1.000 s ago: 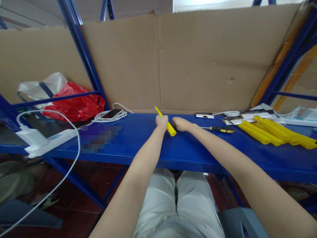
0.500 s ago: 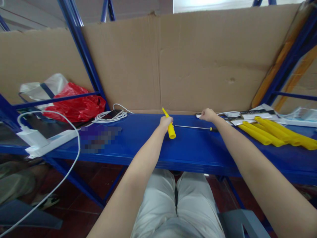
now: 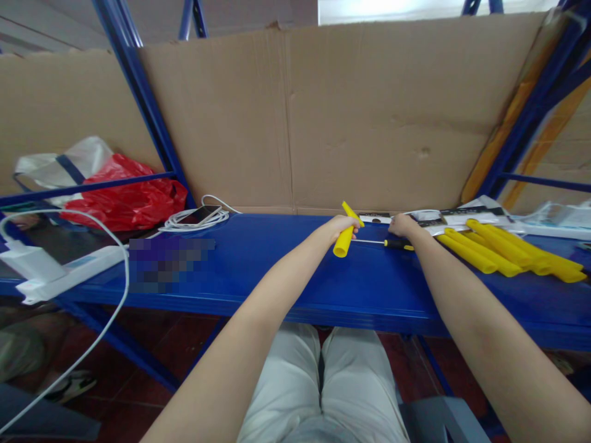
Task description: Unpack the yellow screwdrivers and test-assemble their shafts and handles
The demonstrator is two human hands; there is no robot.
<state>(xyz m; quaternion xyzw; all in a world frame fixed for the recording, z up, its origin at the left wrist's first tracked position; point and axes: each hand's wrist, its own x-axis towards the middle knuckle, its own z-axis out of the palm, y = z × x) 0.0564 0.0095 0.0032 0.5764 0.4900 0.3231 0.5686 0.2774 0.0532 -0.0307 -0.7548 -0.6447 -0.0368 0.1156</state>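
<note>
My left hand (image 3: 345, 227) is closed around a yellow tube-like piece (image 3: 342, 243) with a wide round end toward me and a narrow flat end sticking out beyond the fingers. Just right of it, on the blue shelf, lies a screwdriver (image 3: 398, 245) with a black and yellow handle; its thin metal shaft points toward my left hand. Behind the handle my right hand (image 3: 402, 224) has its fingers closed downward, beside a black and white packet (image 3: 376, 218) near the cardboard. Whatever its fingertips grip is hidden.
Several yellow tubes (image 3: 512, 246) lie at the right, in front of plastic packets (image 3: 475, 215). A white power strip (image 3: 78, 271) with a cable, a phone (image 3: 203, 214) among coiled cord and a red bag (image 3: 124, 191) are at the left. Cardboard (image 3: 346, 117) closes off the back.
My left hand has moved right with the yellow piece, closer to the screwdriver handle. My right hand has shifted slightly right and toward me. The whole view has turned a little right.
</note>
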